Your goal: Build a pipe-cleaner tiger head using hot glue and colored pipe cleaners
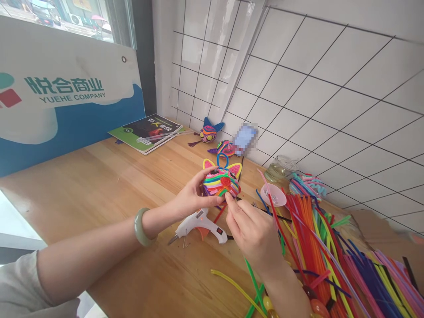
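A striped pipe-cleaner cat head [218, 182] with yellow-edged pink ears and a blue loop on top is held up over the table. My left hand [195, 190] grips it from the left, thumb below and fingers behind and on top. My right hand [253, 227] has its index fingertip against the lower front of the cat head, below a red coil; the other fingers are curled. Whether anything small sits in those fingers is hidden. Just beneath lies a white hot glue gun [202, 226] on the wooden table [145, 256].
Bundles of coloured pipe cleaners [314, 238] cover the right side. Behind them are a pink bowl [273, 196], a glass jar [280, 169] and a pastel pipe-cleaner piece [308, 186]. Two finished-looking figures [208, 132], a blurred phone [245, 139] and booklets [145, 133] lie by the wall.
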Motion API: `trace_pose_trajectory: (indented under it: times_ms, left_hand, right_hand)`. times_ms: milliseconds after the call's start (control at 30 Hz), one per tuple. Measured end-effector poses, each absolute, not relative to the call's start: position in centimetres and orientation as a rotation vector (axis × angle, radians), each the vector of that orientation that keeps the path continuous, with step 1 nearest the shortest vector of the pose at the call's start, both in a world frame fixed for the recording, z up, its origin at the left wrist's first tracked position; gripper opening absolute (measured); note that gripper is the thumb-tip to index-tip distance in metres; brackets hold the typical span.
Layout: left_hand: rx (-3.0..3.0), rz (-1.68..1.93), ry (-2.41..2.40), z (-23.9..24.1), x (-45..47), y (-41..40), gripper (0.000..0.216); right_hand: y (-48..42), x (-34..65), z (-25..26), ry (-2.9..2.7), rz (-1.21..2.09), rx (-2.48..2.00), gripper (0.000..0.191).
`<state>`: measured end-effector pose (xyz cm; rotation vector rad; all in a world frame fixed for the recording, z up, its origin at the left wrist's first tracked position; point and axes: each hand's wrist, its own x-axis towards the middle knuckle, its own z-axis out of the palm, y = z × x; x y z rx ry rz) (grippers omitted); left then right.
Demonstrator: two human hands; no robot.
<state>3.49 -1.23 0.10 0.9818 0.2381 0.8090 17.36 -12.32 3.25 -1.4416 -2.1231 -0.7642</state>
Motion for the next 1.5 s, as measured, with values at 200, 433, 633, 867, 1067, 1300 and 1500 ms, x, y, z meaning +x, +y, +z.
trace_pose_trajectory:
  times_ms: [200, 433, 633, 867, 1067, 1300, 1500]
  left_hand:
    - [1.019, 0.832, 0.214, -0.5, 3.7, -1.1, 0.072]
    - [1.044, 0.856, 0.216, -0.5, 3.8, -1.0, 0.072]
    - [1.051, 0.775, 0.294, 0.3, 3.0, -1.3, 0.058]
    - [1.020, 0.757, 0.303, 0.2, 2.9, -1.2, 0.054]
    - [1.056, 0.801, 0.269, 0.0, 3.2, -1.1, 0.069]
    - [1.022, 0.815, 0.240, -0.1, 3.3, -0.9, 0.071]
    - [0.984, 0.817, 0.247, 0.2, 3.2, -1.0, 0.070]
  right_hand:
    - [-12.5, 17.4, 3.4, -2.178, -0.833, -1.450, 0.030]
    - [-12.5, 17.1, 3.6, -2.181, -0.870, -1.486, 0.028]
    - [-12.5, 17.3, 3.6, -2.171, -0.862, -1.478, 0.028]
    - [-12.5, 17.7, 3.6, -2.164, -0.854, -1.460, 0.030]
    - [-12.4, 17.9, 3.4, -2.158, -0.866, -1.458, 0.030]
    - [-12.4, 17.4, 3.2, -2.038, -0.710, -1.449, 0.030]
    - [-12.5, 16.9, 3.3, -1.868, -0.609, -1.424, 0.021]
